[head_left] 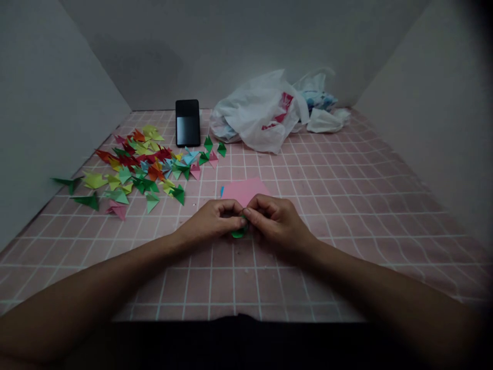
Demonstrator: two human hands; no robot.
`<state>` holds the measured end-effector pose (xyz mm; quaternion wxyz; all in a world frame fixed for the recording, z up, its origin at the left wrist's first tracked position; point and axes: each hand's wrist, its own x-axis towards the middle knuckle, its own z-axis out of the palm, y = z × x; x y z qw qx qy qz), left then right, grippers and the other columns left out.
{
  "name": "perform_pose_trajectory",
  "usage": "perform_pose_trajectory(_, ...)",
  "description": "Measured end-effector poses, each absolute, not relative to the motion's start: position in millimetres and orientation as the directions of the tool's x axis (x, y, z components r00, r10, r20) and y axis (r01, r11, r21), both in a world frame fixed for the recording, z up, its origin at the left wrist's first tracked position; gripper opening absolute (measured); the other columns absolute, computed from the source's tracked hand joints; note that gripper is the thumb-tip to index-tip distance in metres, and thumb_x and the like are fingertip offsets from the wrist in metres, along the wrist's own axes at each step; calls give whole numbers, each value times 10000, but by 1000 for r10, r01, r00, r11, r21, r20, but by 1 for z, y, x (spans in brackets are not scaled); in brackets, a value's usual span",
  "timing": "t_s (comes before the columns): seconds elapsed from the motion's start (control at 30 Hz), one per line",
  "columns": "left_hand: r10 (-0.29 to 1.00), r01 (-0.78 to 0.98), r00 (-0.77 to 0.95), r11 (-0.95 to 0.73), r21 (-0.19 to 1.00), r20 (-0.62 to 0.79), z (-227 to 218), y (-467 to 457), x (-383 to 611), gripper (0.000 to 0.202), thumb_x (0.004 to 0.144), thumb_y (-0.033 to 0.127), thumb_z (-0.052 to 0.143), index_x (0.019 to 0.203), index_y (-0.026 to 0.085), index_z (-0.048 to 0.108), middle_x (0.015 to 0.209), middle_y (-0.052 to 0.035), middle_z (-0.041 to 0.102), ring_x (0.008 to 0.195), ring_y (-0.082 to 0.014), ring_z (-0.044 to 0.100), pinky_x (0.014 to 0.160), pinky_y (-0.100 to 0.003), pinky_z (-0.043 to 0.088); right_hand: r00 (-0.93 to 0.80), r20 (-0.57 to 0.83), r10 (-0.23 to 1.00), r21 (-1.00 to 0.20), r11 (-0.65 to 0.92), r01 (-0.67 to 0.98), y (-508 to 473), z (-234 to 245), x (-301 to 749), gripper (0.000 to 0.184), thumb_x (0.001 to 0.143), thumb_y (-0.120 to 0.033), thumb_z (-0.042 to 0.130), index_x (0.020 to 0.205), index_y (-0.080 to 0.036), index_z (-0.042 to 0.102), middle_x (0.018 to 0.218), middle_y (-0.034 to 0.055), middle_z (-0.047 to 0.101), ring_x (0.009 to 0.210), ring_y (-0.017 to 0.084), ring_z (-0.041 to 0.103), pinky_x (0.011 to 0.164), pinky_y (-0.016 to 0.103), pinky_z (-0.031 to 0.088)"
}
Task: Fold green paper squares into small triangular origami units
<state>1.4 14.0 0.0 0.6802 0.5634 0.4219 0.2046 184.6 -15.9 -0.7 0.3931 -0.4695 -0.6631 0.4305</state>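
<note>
Both of my hands meet at the middle of the pink checked tablecloth [346, 205]. My left hand [213, 221] and my right hand [275, 221] are closed, pinching a small green paper piece [239, 234] between their fingertips. Only the lower edge of the green piece shows under the fingers. Just behind the hands lies a pink paper sheet [244, 190], with a small blue scrap [222, 191] at its left edge.
A pile of folded coloured paper triangles [142, 167] spreads over the left of the table. A black phone [187, 123] leans at the back wall. White plastic bags [265, 115] lie at the back right. Grey walls enclose three sides.
</note>
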Motion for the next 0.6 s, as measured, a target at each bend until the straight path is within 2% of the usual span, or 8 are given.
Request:
perform_pose_trajectory(0.17,753,170,557,310,935,-351,0,13,2,167,704,278,745,782,160,655,687,19,615,594,-98,548,567,-234,437,-244,84,966,-957,146,250,-16,-4,184,299,918,-337,615,665,-189,553,567,-31,538,514,90,457,496,247,332)
perform_pose_trajectory(0.3,805,59,503,331,942,-314,-2,12,1,175,743,289,756,797,165,645,728,11,653,631,-105,596,603,-238,471,-247,-16,969,-998,-2,56,-15,-7,184,268,928,-381,611,742,-198,549,603,-33,584,474,90,524,464,233,386)
perform_pose_trajectory(0.47,883,-50,407,276,960,-233,1,10,1,200,766,300,776,797,162,635,733,14,669,665,-111,634,668,-246,495,-292,-142,946,-977,-181,-110,-13,-8,184,260,843,-396,722,818,-200,553,630,-28,644,465,95,568,439,212,419)
perform_pose_trajectory(0.6,900,-20,400,197,980,-173,2,10,0,173,795,282,770,787,152,656,729,18,667,671,-99,617,679,-230,484,-299,-155,941,-966,-208,-152,-12,-8,183,275,786,-372,777,810,-194,569,614,-42,639,454,88,571,433,202,424)
